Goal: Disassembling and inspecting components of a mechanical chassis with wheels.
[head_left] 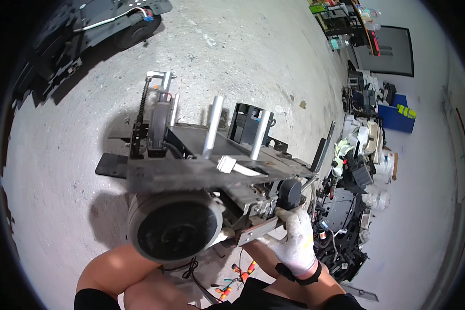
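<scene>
A dark wheeled machine chassis [191, 173] stands in front of my knees, with upright silver posts [213, 126] on its deck. Its big black wheel [178, 232] with a grey tyre faces me. My right hand [297, 238], in a white work glove with a black band at the wrist, grips a flat metal bracket [257, 231] at the chassis's near right side. Fingers rest just above the bracket, by a round black part [289, 194]. Only a bit of my left hand's white glove [224, 235] shows beside the wheel; the rest is hidden. A white cable connector [226, 164] lies over the deck's edge.
Orange-handled hand tools [244, 271] and a black cable [191, 268] lie on the floor between my legs. Another dark chassis [119, 26] stands at the far left. Along the right wall sit piled parts [341, 253], a blue box [398, 116] and a shelf [364, 23].
</scene>
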`<state>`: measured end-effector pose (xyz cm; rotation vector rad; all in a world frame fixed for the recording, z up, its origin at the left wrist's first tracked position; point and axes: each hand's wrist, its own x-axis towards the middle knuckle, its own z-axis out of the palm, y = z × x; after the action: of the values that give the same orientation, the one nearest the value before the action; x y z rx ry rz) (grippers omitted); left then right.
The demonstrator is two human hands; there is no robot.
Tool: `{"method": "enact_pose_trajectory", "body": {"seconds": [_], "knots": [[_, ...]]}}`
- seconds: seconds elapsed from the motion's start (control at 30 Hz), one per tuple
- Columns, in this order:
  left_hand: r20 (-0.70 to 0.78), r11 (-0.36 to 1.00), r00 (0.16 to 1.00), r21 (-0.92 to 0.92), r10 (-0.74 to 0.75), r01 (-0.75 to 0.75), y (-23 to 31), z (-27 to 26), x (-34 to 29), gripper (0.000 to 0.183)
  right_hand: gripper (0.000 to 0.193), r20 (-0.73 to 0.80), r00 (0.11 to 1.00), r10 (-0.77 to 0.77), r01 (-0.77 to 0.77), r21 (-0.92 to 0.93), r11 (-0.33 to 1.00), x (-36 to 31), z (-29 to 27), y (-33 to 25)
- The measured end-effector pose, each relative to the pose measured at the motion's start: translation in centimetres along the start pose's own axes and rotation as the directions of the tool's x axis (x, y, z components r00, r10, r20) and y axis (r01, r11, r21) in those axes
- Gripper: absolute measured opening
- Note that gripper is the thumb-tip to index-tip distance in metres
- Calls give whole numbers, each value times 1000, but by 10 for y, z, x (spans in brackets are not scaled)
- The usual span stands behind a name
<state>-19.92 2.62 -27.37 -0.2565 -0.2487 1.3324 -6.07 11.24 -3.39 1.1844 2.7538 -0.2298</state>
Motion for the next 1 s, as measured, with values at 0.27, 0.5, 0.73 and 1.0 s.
{"method": "enact_pose_trajectory", "body": {"seconds": [0.27,0.5,0.73,1.0], "knots": [[-31,998,997,0,-66,66,-25,-28,-1,51,72,251,967,53,-39,-57,998,-18,-4,8],[-87,997,993,-17,-73,72,-46,-56,-11,52,61,152,988,16,-11,-34,999,-51,25,20],[-130,996,988,-7,-85,85,-52,-65,-24,53,60,153,988,-4,16,-73,997,-57,29,25],[-115,999,993,14,-40,42,-48,-64,-29,54,65,199,979,41,-31,-52,998,-52,27,21]]}}
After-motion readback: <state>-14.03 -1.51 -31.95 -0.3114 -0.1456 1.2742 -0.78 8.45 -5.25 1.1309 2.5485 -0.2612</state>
